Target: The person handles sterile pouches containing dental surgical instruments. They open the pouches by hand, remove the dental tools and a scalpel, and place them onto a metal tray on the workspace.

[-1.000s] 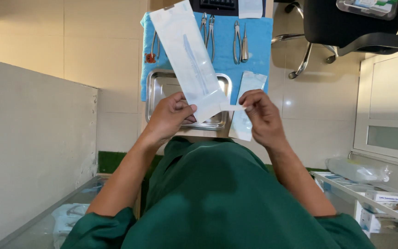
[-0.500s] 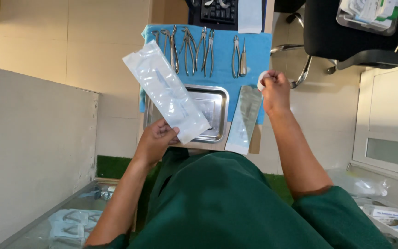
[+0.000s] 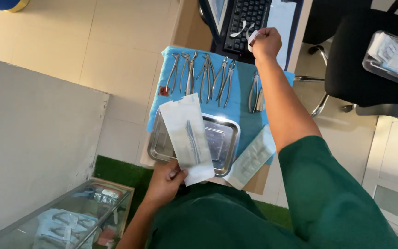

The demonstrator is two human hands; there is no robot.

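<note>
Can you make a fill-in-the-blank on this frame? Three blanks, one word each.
1. The left hand holds a sealed pouch with a metal ____ inside.
2. The pouch hangs over a steel ____.
3. The right hand holds a torn paper strip above a black ____.

Missing words: instrument; tray; keyboard

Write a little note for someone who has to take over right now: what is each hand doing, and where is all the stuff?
Left hand: holds a sealed sterilization pouch by its bottom edge, with a metal instrument inside, over the steel tray.
Right hand: stretched out to the keyboard, pinching a white paper strip.
Things: a row of dental forceps lies on the blue cloth. A second pouch lies at the cloth's near right edge.
Done: the strip is free in the hand.
Left: the held pouch is not yet set down, and the tray looks bare.
</note>
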